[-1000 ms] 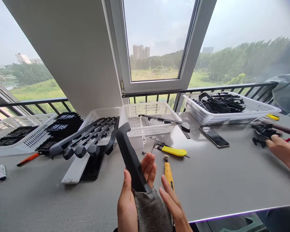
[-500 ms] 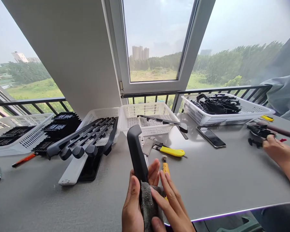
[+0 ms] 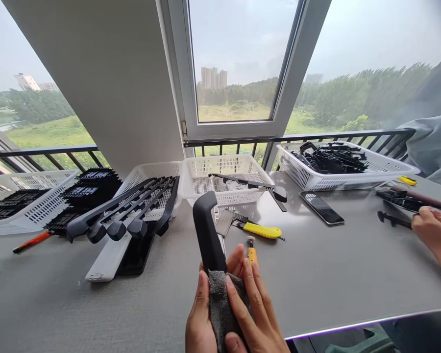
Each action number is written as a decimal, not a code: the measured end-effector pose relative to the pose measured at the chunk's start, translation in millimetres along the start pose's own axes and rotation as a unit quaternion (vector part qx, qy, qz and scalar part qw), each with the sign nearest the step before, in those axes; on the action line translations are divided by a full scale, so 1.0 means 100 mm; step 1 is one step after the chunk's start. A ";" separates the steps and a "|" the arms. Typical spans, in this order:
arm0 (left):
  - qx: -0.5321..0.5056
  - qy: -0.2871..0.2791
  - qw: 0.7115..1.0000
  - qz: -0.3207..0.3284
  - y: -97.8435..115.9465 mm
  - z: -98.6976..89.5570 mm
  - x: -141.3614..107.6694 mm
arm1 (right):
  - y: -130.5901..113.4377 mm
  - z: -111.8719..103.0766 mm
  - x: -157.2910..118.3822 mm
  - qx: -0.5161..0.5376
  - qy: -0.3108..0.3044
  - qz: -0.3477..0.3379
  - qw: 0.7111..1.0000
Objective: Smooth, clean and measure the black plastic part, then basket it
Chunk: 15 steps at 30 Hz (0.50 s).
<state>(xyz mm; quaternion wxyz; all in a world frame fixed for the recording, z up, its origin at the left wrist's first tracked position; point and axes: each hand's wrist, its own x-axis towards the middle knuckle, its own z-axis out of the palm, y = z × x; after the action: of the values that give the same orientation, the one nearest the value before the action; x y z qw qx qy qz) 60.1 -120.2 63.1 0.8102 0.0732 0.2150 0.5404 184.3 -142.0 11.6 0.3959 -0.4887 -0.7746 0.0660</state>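
Note:
My left hand [image 3: 198, 316] is wrapped round a long black plastic part [image 3: 208, 235] with a bent, hooked top end, which stands up tilted slightly left. Against its lower half, my right hand [image 3: 257, 314] presses a dark grey cloth [image 3: 218, 299], the fingers laid along it. The cloth hides the bottom of the part. Just beyond my fingers lies a yellow-handled tool [image 3: 252, 254] with a small pale tip. Several similar black parts [image 3: 137, 228] rest across a white basket [image 3: 152, 169] to the left, and a single one [image 3: 242, 182] spans the middle basket [image 3: 224, 161].
A yellow utility knife [image 3: 262, 230] lies behind my hands, a phone [image 3: 321, 208] right of it. The right basket [image 3: 316, 182] holds a heap of black pieces. A co-worker's hand [image 3: 431, 230] handles a black piece at far right. Black stacks [image 3: 90, 191] and an orange cutter [image 3: 33, 242] are left.
The cloth and my right hand have shifted slightly left and up round the black part. At far right, the co-worker's hand has moved rightwards. The view has turned a little.

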 end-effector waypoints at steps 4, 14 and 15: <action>-0.002 -0.012 1.000 0.003 -0.08 0.02 0.04 | 0.00 -0.01 0.09 0.002 -0.005 0.001 1.000; 0.034 0.078 0.995 0.060 -0.20 -0.18 -0.03 | -0.14 0.10 0.36 0.054 0.010 0.046 0.997; 0.046 0.086 0.992 0.074 -0.26 -0.23 -0.06 | -0.14 0.08 0.40 0.057 0.010 0.054 0.997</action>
<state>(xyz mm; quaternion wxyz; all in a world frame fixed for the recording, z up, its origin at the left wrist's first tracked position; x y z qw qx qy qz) 70.1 -138.2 35.1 0.7423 0.0790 0.3027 0.5926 160.9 -114.5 34.7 0.4266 -0.5072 -0.7381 0.1265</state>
